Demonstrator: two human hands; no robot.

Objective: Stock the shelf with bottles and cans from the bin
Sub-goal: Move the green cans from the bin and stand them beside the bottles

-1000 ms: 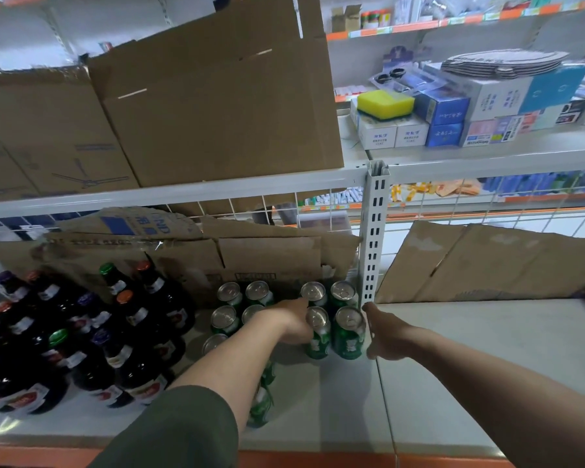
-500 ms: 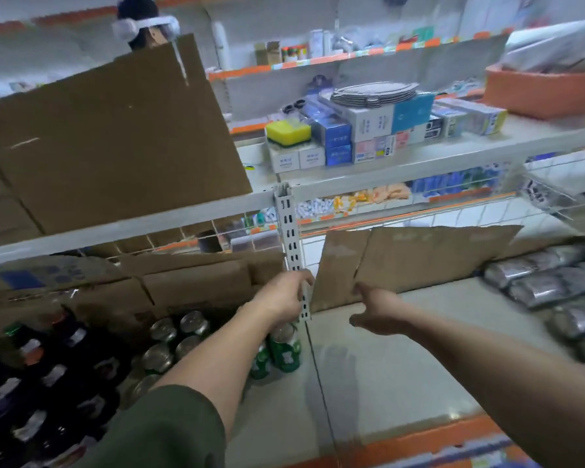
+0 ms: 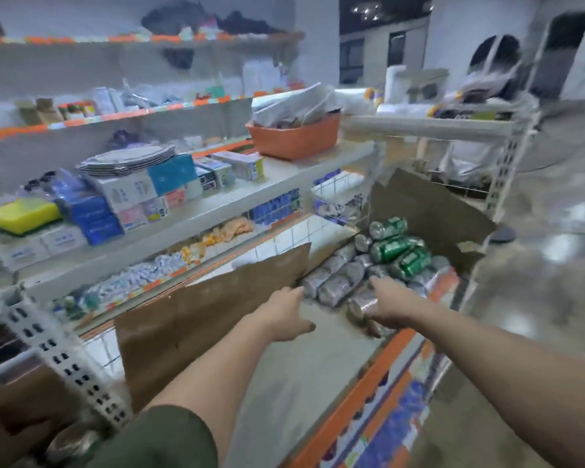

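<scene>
Store aisle, lower shelf [image 3: 284,383]: cans [image 3: 395,251] lie heaped on their sides at its far right end, long axes running near-left to far-right. Right hand [image 3: 390,304] is nearer, over the closest silver can [image 3: 362,307] (blurred, can't tell if fingers close on it). Left hand [image 3: 284,315] holds nothing, fingers loose, just left of the cans beside cardboard [image 3: 200,315].

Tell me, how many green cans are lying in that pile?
3 green cans: one at the back, one in the middle, one nearest the front, all on top of the silver cans. More may hide underneath; it's blurry.
</scene>
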